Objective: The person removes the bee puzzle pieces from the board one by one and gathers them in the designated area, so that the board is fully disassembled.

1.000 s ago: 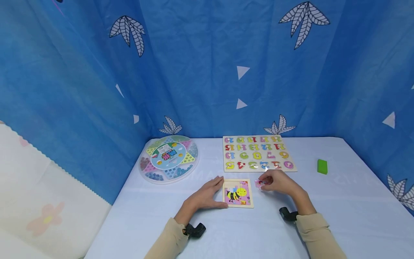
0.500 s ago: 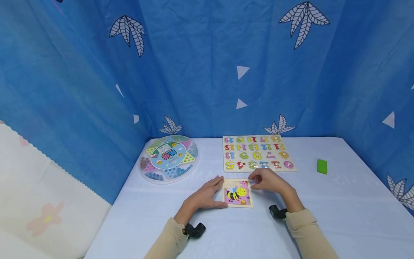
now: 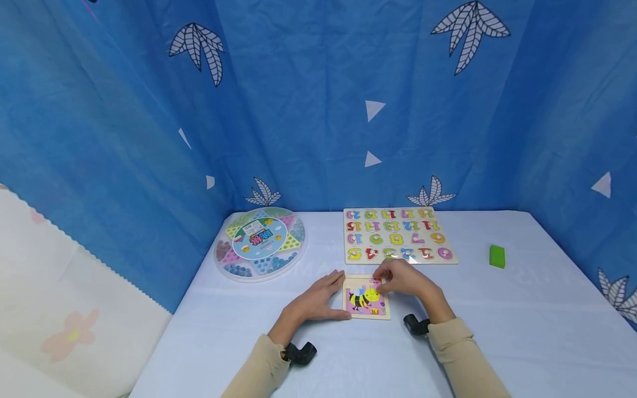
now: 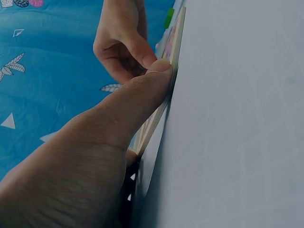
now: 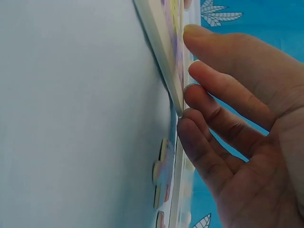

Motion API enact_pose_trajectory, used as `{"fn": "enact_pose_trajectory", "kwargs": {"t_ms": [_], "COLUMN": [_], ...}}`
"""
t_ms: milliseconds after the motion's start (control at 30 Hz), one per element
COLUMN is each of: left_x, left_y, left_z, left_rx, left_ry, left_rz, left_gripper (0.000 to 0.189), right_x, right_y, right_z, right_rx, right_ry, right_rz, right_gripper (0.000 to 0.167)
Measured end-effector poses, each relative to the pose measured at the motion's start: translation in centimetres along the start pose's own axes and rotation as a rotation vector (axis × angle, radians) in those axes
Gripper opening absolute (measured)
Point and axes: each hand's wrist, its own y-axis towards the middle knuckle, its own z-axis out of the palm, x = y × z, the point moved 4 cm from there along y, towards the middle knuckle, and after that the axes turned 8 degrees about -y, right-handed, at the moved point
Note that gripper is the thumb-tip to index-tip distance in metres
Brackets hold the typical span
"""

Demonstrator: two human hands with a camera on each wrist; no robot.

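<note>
A small square bee puzzle [image 3: 365, 300] in a pale wooden frame lies on the white table. My left hand [image 3: 318, 301] holds its left side, thumb at the near corner and fingers at the far corner. In the left wrist view the left thumb [image 4: 159, 71] presses on the frame's edge. My right hand [image 3: 405, 278] is over the puzzle's far right part, its thumb and fingertips pinching a small pink puzzle piece [image 3: 375, 281], mostly covered by the fingers. In the right wrist view the curled right fingers [image 5: 199, 97] are close against the frame, and the piece is hidden.
Behind the puzzle lies a number board [image 3: 395, 239] with coloured numerals. A round game box [image 3: 261, 243] with marbles stands at the back left. A green block [image 3: 497, 256] lies on the right. A blue curtain [image 3: 318, 110] hangs behind the table.
My right hand has moved left with the pink puzzle piece, from beside the puzzle to above its far right part. My left hand has stayed at the frame.
</note>
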Motion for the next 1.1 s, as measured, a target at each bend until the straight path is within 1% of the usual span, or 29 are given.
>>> {"fn": "enact_pose_trajectory", "kwargs": {"t_ms": [133,400,700,833,1100], "left_x": [-0.12,-0.12,-0.19,-0.20,-0.23], "left_y": [0.03,-0.10,-0.24,-0.17,0.01], "left_z": [-0.06,-0.14,-0.20,-0.20,0.05], "left_rx": [0.002,0.002,0.007,0.005,-0.001], "left_ry": [0.006,0.009,0.000,-0.001,-0.002], "left_rz": [-0.001,-0.001,-0.019,-0.022,-0.023], "left_gripper": [0.102,0.102,0.103,0.102,0.102], "right_x": [0.04,0.06,0.29,0.26,-0.23], "right_y": [0.16,0.25,0.30,0.37,0.21], "right_z": [0.06,0.35,0.51,0.44,0.36], "right_rx": [-0.002,-0.001,0.019,0.015,-0.006], "right_ry": [-0.005,-0.004,-0.047,-0.064,-0.019], "right_rz": [0.015,0.020,0.024,0.022,0.046], "right_gripper": [0.025,0.022,0.020,0.020,0.024]}}
